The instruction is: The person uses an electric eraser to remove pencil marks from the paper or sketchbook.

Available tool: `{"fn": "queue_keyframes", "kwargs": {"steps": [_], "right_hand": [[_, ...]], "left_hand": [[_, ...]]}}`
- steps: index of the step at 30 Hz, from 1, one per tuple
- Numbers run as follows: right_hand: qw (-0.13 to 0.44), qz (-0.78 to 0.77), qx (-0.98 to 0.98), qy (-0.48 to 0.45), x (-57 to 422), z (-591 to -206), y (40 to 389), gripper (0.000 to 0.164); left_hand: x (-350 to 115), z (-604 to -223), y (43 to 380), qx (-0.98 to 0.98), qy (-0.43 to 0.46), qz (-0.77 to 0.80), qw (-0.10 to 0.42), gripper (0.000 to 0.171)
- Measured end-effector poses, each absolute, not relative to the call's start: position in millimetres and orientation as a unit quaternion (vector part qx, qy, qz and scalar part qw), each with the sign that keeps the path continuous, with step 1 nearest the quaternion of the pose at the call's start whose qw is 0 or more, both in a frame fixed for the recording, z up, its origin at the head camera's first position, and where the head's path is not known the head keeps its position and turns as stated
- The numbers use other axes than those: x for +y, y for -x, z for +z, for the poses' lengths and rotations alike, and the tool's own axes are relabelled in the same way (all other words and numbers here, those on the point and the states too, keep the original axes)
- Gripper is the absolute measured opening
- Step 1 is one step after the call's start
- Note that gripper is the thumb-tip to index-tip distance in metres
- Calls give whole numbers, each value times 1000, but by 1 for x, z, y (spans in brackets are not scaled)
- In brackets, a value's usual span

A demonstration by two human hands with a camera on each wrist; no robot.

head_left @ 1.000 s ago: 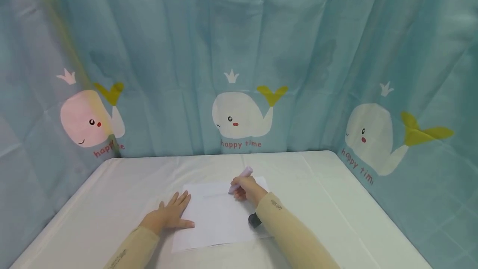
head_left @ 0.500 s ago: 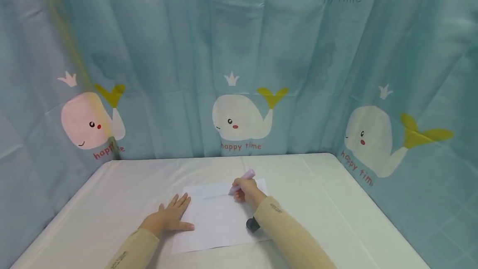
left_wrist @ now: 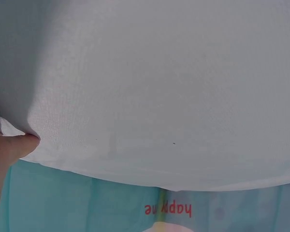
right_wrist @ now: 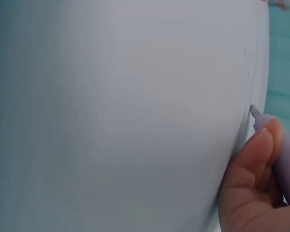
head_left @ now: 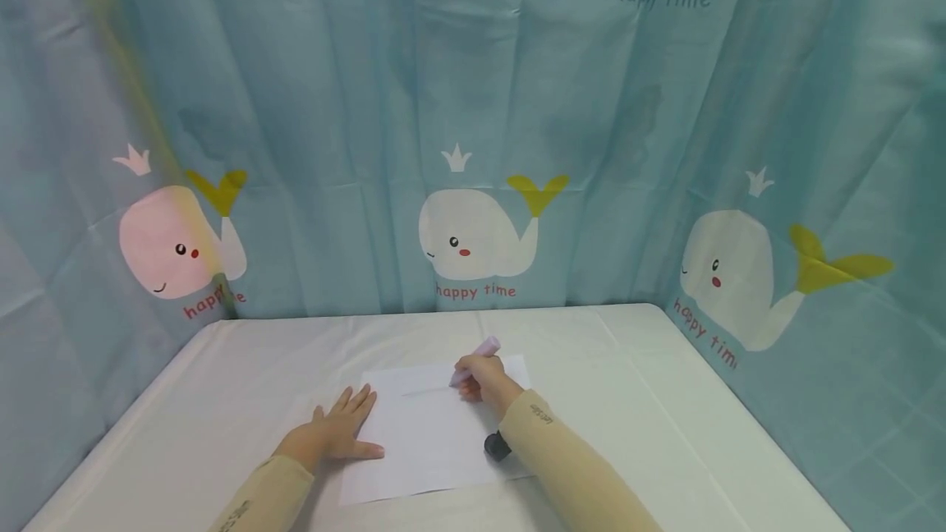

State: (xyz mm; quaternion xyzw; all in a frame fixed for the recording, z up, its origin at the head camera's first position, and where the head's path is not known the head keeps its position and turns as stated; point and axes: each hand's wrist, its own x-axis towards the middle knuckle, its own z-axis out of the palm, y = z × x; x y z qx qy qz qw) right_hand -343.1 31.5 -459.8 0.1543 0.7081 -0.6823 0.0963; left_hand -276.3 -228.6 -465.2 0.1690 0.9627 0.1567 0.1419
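Note:
A white sheet of paper [head_left: 421, 450] lies on the table, with a faint thin line [head_left: 424, 392] across its upper part. My right hand [head_left: 484, 376] pinches a lilac marker [right_wrist: 286, 166] between thumb and fingers. The marker slants, its grey tip right at the paper by the line's right end. My left hand [head_left: 336, 431] rests with spread fingers on the sheet's left edge, thumb lying over the paper. Only part of that hand shows in the left wrist view, at the lower left.
A white cloth covers the table [head_left: 628, 401]. Blue curtains [head_left: 332, 146] with whale prints hang behind it and along both sides. A small black round object [head_left: 497, 447] sits at the right wrist, over the paper.
The head view has tilted up slightly, so the scene sits a little lower. The right hand and marker stay near the line's right end; the left hand keeps its place on the sheet.

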Motion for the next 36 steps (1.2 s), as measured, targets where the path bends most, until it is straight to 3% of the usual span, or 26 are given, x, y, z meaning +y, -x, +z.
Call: {"fn": "queue_keyframes", "kwargs": {"steps": [13, 22, 36], "right_hand": [[95, -699, 690, -161, 33, -462, 336, 21], [58, -706, 683, -176, 28, -461, 330, 24], [78, -698, 690, -173, 23, -464, 334, 19]], "left_hand": [[-229, -461, 274, 962, -167, 161, 145, 109], [-228, -461, 274, 960, -169, 167, 146, 108], [-230, -463, 276, 962, -167, 160, 147, 108]]}}
